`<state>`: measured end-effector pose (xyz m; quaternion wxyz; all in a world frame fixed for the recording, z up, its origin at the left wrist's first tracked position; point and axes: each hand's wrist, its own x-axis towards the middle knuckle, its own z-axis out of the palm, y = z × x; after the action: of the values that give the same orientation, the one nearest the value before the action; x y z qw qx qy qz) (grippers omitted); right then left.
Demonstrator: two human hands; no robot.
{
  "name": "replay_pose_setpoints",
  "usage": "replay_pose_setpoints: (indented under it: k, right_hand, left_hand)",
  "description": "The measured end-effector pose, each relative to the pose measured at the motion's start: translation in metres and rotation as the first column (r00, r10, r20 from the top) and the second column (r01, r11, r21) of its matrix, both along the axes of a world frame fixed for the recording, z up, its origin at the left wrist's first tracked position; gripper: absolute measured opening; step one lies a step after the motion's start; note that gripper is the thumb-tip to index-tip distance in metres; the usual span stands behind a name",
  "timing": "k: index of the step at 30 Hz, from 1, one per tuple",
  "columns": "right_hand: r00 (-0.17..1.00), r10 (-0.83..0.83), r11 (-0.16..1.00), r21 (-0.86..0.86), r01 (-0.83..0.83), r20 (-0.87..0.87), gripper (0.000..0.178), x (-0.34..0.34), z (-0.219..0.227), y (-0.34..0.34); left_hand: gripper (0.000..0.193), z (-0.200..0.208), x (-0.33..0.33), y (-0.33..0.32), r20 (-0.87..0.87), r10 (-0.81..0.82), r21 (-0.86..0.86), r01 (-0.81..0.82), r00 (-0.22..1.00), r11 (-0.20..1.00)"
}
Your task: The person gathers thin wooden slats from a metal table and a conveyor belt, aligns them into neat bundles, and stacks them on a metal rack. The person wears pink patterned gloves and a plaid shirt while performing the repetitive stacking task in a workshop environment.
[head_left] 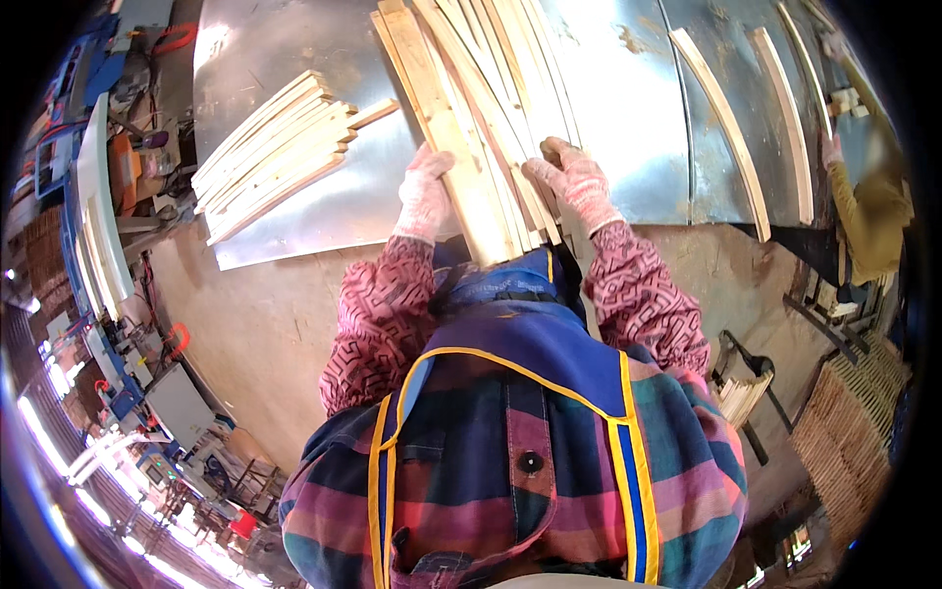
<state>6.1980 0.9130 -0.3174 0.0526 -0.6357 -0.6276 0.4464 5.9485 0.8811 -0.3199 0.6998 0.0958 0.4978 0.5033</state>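
Where planks (467, 196) overhang tabletop (628, 118), gap rightward

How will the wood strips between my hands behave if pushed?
The strips look like solid wood, so probably stiff. Lying at differing angles, with no tie visible, they may slide apart. The smooth, shiny metal table probably lets them slip.

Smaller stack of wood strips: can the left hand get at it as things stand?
Probably yes: only metal tabletop shows between the left hand and the smaller stack. The hand is against the larger pile, so it likely must leave that first.
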Motion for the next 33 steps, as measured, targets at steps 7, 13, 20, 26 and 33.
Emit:
replay_pose_setpoints:
  k: [7, 13, 20, 26, 33]
  right_hand:
    - [0.863, -0.053, 0.989, 0.144, -0.023, 0.503, 0.082, -0.098, 0.006, 0.018]
    - [0.245, -0.602, 0.798, -0.581, 0.161, -0.760, 0.061, -0.053, -0.023, 0.011]
    - [0.052, -0.623, 0.779, -0.614, 0.125, -0.780, 0.050, -0.081, -0.025, -0.007]
    - [0.459, -0.537, 0.837, -0.382, 0.391, -0.708, 0.055, -0.114, -0.021, -0.017]
    - [-0.174, -0.567, 0.818, -0.575, -0.003, -0.805, 0.075, -0.144, 0.006, -0.034]
  left_hand:
    - [0.062, 0.038, -0.099, -0.016, -0.262, 0.416, 0.347, -0.317, 0.871, 0.883]
    - [0.086, -0.071, -0.264, -0.073, -0.677, 0.708, 0.365, -0.744, 0.200, 0.560]
    - [0.097, -0.173, -0.328, -0.091, -0.788, 0.280, -0.173, -0.633, 0.549, 0.754]
    - [0.089, -0.033, -0.316, -0.058, -0.595, 0.403, -0.370, -0.682, 0.696, 0.631]
    - [0.044, -0.006, -0.280, -0.091, 0.112, 0.621, 0.104, -0.631, 0.776, 0.769]
